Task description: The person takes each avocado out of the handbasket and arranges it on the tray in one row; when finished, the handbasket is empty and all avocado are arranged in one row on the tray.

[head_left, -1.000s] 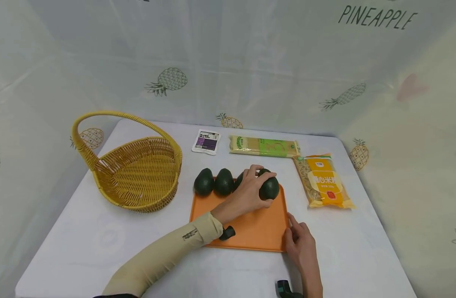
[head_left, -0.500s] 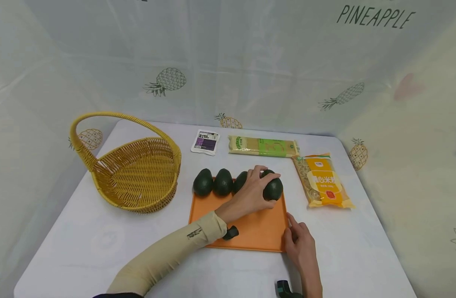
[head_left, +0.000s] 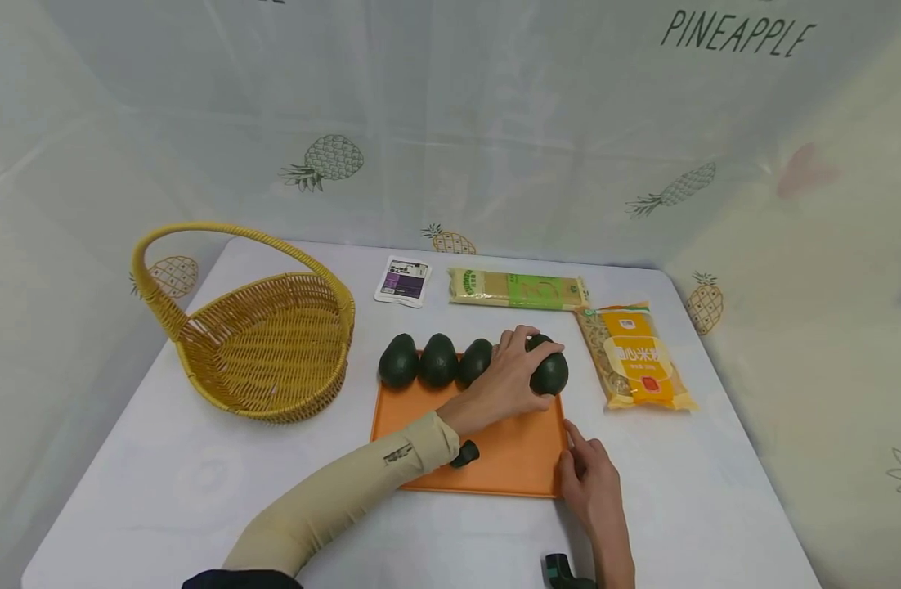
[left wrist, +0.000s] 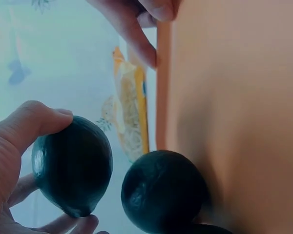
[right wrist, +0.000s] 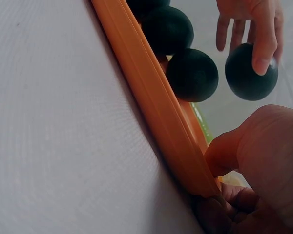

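Left hand [head_left: 511, 378] curls thumb and fingers round the rightmost avocado [head_left: 550, 370], held at the far right corner of the orange tray [head_left: 509, 458]; in the left wrist view the fruit [left wrist: 72, 165] is pinched between thumb above and fingertips below. Its long axis runs roughly near-to-far across the table, narrow end toward the far edge, though the fingers hide part of it. Right hand [head_left: 593, 483] rests at the tray's near right corner, fingers curled on the rim; the right wrist view shows the thumb [right wrist: 224, 151] pressed against the rim edge. Compared with a second ago, the held avocado has shifted right along the tray's far edge, away from its neighbours, and the right hand has stayed put. Three more avocados [head_left: 437, 361] sit in a row on the tray's far left edge. Wicker basket [head_left: 262, 343] stands near the table's left side with nothing visible inside. Noodle packet [head_left: 518, 289], yellow bag [head_left: 634, 356] and small pouch [head_left: 402, 281] lie toward the far edge.
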{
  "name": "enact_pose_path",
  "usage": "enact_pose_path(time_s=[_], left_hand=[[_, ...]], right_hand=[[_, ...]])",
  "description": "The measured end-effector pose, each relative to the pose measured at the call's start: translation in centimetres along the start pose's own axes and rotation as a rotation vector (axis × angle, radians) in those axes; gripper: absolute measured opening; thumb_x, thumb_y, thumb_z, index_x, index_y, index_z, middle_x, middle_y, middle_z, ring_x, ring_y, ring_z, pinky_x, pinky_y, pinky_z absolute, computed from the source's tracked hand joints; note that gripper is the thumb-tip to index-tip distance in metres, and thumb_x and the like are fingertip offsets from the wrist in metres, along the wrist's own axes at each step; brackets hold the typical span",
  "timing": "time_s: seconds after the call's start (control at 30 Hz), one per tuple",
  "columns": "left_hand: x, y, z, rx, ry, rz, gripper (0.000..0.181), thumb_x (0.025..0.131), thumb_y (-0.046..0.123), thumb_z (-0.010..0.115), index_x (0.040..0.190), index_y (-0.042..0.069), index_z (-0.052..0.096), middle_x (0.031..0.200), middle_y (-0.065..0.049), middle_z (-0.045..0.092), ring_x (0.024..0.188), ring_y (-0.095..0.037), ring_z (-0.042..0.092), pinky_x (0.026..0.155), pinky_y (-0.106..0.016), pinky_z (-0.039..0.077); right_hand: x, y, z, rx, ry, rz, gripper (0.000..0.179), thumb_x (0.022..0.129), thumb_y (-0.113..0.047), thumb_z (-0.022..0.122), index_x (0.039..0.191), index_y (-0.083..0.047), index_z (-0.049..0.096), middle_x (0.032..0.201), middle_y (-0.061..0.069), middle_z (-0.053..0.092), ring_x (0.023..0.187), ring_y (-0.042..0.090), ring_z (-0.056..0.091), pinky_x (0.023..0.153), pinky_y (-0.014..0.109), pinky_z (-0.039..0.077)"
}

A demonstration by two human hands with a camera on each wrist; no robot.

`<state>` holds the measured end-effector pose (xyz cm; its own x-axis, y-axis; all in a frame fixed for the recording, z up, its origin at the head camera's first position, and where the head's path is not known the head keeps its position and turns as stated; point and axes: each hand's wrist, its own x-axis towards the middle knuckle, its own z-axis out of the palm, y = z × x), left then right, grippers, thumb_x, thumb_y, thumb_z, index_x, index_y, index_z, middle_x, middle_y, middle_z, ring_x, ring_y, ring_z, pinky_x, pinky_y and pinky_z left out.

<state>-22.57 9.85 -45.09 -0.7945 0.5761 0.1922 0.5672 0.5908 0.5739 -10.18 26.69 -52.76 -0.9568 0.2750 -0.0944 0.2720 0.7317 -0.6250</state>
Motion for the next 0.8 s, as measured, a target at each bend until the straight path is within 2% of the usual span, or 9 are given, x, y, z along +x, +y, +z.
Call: enact_pose_path(time_s=[0.07,0.3,0.57,0.8], left_hand=[[0.2,-0.1,0.1,0.023,0.001,0.004,0.072,0.089,0.027,0.085,0.155,0.023,0.056,0.160,-0.015,0.041,0.132,-0.030,0.044,0.109,-0.043,0.045],[1.0,-0.1,0.7,0.055,-0.034,0.008,0.072,0.090,0.027,0.085,0.156,0.020,0.056,0.160,-0.018,0.041,0.139,-0.031,0.043,0.105,-0.033,0.052],[2.0,-0.3,1.5,0.107,-0.050,0.049,0.069,0.092,0.028,0.084,0.155,0.019,0.056,0.159,-0.019,0.041,0.143,-0.031,0.042,0.108,-0.033,0.053],[2.8,-0.3,2.4,0.188,-0.075,0.093,0.068,0.091,0.030,0.086,0.152,0.017,0.058,0.156,-0.020,0.045,0.143,-0.033,0.042,0.109,-0.033,0.052]], right_hand=[[0.0,0.0,0.0,-0.004,0.001,-0.001,0.053,0.106,-0.010,0.056,0.159,-0.012,0.052,0.091,0.009,0.052,0.080,0.019,0.048,0.064,0.022,0.041],[0.1,0.0,0.0,-0.010,0.009,-0.005,0.052,0.106,-0.010,0.056,0.158,-0.011,0.054,0.090,0.009,0.052,0.079,0.019,0.047,0.064,0.022,0.040],[0.1,0.0,0.1,-0.014,0.001,0.015,0.052,0.106,-0.011,0.056,0.158,-0.012,0.054,0.093,0.010,0.053,0.081,0.020,0.049,0.066,0.022,0.041],[0.1,0.0,0.2,-0.007,0.013,0.005,0.051,0.106,-0.010,0.056,0.157,-0.011,0.055,0.092,0.009,0.053,0.080,0.019,0.048,0.065,0.022,0.040]])
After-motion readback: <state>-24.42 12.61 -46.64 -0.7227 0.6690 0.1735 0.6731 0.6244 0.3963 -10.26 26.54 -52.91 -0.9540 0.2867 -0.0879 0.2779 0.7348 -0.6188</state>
